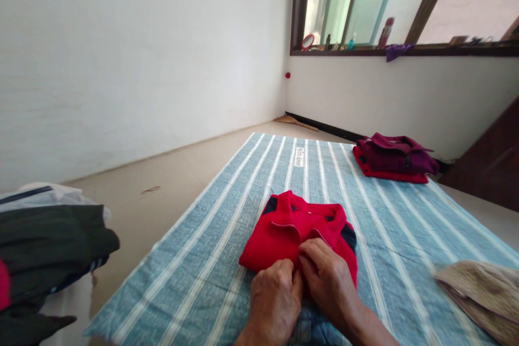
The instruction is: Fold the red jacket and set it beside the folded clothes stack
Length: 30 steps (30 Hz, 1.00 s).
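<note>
A folded red polo shirt (284, 232) with a dark inner collar lies on a blue and white striped cloth (211, 259) spread on the floor. My left hand (273, 297) and my right hand (326, 278) press side by side on the shirt's near edge, their fingers curled onto the red fabric at the front placket. The shirt's collar points away from me.
A folded maroon garment on a red one (393, 158) sits at the cloth's far right. A beige cloth (482, 292) lies at right. Dark clothes (44, 248) are piled at left. White walls and a window sill with small items (385, 46) stand beyond.
</note>
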Each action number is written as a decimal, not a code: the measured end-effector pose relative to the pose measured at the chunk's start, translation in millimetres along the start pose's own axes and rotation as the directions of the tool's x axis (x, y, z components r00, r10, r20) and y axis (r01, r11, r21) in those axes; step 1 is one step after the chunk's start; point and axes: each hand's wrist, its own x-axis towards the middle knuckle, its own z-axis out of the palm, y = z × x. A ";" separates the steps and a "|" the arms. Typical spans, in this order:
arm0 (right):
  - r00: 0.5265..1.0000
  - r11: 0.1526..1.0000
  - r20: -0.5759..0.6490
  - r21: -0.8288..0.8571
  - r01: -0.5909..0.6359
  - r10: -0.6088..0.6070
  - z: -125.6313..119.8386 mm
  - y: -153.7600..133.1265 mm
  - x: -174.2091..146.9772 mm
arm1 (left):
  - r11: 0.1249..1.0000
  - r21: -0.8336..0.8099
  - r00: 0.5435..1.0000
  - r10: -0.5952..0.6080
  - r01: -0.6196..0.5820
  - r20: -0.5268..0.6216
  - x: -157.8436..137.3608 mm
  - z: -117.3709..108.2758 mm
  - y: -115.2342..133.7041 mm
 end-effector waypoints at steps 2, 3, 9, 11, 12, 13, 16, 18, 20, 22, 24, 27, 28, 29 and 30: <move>1.000 0.995 -0.028 -0.098 -0.009 0.006 3.1 -2.0 5.5 | 1.000 0.001 1.000 -0.013 0.013 0.027 0.6 -1.6 0.6; 0.999 0.987 -0.036 -0.161 -0.007 0.002 4.9 -3.5 8.3 | 1.000 0.000 0.999 -0.023 0.023 0.046 1.1 -2.9 1.0; 1.000 0.905 -0.011 -0.426 -0.006 0.001 13.4 -10.3 19.8 | 0.996 -0.015 0.983 -0.080 0.084 0.163 5.0 -12.0 3.2; 0.999 0.900 -0.037 -0.436 -0.005 -0.012 15.5 -9.1 20.0 | 0.996 -0.017 0.984 -0.079 0.083 0.162 5.4 -12.9 3.5; 0.998 0.899 -0.053 -0.437 -0.002 -0.023 16.5 -8.0 19.7 | 0.997 -0.017 0.984 -0.073 0.077 0.160 5.3 -13.0 3.6; 0.997 0.899 -0.068 -0.439 0.001 -0.034 17.4 -6.8 19.1 | 0.997 -0.017 0.985 -0.065 0.069 0.158 5.1 -13.0 3.6; 0.994 0.896 -0.096 -0.444 0.001 -0.049 19.2 -3.2 17.7 | 0.999 -0.005 0.989 -0.040 0.042 0.142 4.4 -13.5 3.4; 0.993 0.896 -0.104 -0.443 -0.003 -0.048 19.6 -1.8 17.5 | 1.000 0.002 0.995 -0.013 0.013 0.104 4.9 -14.6 2.2; 0.993 0.902 -0.107 -0.431 -0.001 -0.050 19.4 -1.6 17.9 | 0.999 -0.011 0.999 0.037 -0.037 0.032 7.4 -16.1 -0.4; 0.993 0.914 -0.110 -0.405 0.003 -0.052 19.0 -1.9 18.8 | 0.992 -0.048 0.991 0.112 -0.116 -0.070 12.1 -17.1 -4.3; 0.990 0.925 -0.127 -0.379 0.002 -0.054 19.2 -2.0 19.9 | 0.971 -0.086 0.959 0.203 -0.223 -0.199 18.5 -16.3 -8.8; 0.984 0.940 -0.167 -0.342 -0.002 -0.058 20.8 -0.6 21.3 | 0.907 -0.071 0.850 0.358 -0.414 -0.386 27.8 -9.4 -15.0; 0.982 0.944 -0.177 -0.331 -0.002 -0.061 21.5 -0.1 21.2 | 0.883 -0.048 0.810 0.404 -0.466 -0.424 30.1 -5.4 -16.8; 0.981 0.947 -0.184 -0.322 0.000 -0.063 21.9 0.1 20.7 | 0.863 -0.023 0.777 0.443 -0.505 -0.447 31.9 -0.6 -18.5; 0.980 0.949 -0.188 -0.314 0.002 -0.064 21.8 -0.2 19.6 | 0.848 0.001 0.751 0.470 -0.530 -0.463 33.1 4.5 -20.3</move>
